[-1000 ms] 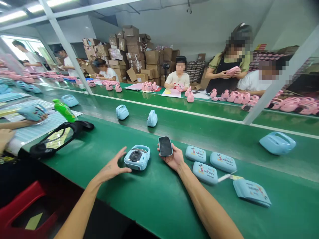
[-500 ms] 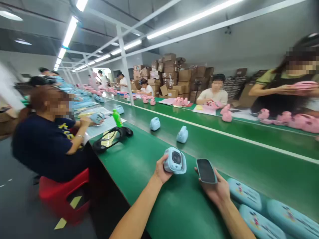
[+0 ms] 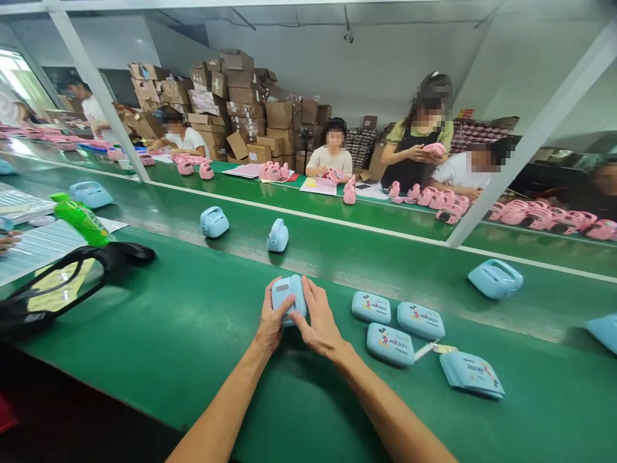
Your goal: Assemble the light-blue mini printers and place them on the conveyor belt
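Note:
Both my hands close round one light blue toy camera (image 3: 288,297) just above the green table (image 3: 168,341). My left hand (image 3: 270,325) grips its left side and my right hand (image 3: 318,318) presses its right side with fingers over the back. The dark-faced panel seen before is not visible; I cannot tell where it is. Three blue Mickey panels (image 3: 389,343) lie right of my right hand.
A folded blue piece (image 3: 471,373) and a small white stick (image 3: 427,350) lie further right. Blue cameras (image 3: 277,235) ride the belt ahead. A green bottle (image 3: 81,220) and black bag (image 3: 58,283) are at left. People handle pink cameras (image 3: 448,206) across the far line.
My left hand picked up the blue camera from the table. My right hand, which held a dark-faced panel, has come together with it. My view swung left and back.

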Tool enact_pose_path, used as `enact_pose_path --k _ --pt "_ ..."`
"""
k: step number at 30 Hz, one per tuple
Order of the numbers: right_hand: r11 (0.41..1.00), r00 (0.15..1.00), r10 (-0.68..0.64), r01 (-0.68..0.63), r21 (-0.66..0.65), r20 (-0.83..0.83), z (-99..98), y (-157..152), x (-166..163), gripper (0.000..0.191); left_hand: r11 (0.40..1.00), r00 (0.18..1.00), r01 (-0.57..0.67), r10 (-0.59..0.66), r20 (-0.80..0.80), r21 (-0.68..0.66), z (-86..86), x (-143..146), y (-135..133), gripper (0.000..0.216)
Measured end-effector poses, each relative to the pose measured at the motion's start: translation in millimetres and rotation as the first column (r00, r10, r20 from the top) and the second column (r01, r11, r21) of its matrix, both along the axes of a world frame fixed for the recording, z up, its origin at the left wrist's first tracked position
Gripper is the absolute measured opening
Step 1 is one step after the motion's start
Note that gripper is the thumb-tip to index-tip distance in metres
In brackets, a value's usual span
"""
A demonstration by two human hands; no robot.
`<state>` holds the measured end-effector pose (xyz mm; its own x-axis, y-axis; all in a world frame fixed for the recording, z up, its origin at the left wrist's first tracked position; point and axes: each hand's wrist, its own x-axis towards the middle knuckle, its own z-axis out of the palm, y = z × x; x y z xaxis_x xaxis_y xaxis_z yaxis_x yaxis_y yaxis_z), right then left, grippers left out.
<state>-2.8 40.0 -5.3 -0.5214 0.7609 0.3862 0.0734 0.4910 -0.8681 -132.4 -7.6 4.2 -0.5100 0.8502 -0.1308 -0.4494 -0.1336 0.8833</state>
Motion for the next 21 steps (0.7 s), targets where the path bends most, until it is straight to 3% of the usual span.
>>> enact_pose_path --k 4,10,21 --pt "0.979 0.979 0.141 -0.160 0.126 0.145 5.4 7.2 10.8 0.090 0.998 0.995 0.054 -0.051 0.086 -0.039 -2.2 -7.8 -5.9 0.072" --pt "0.972 0.973 0.226 -0.228 0.060 0.033 10.5 17.4 17.0 0.095 0.983 0.976 0.181 -0.178 0.128 -0.012 -3.7 -11.9 -12.0 0.067" --pt "0.959 0.960 0.277 -0.279 0.056 0.032 14.1 17.0 24.2 0.100 0.972 0.932 0.235 -0.229 0.283 0.014 -8.4 -10.4 -6.4 0.059"
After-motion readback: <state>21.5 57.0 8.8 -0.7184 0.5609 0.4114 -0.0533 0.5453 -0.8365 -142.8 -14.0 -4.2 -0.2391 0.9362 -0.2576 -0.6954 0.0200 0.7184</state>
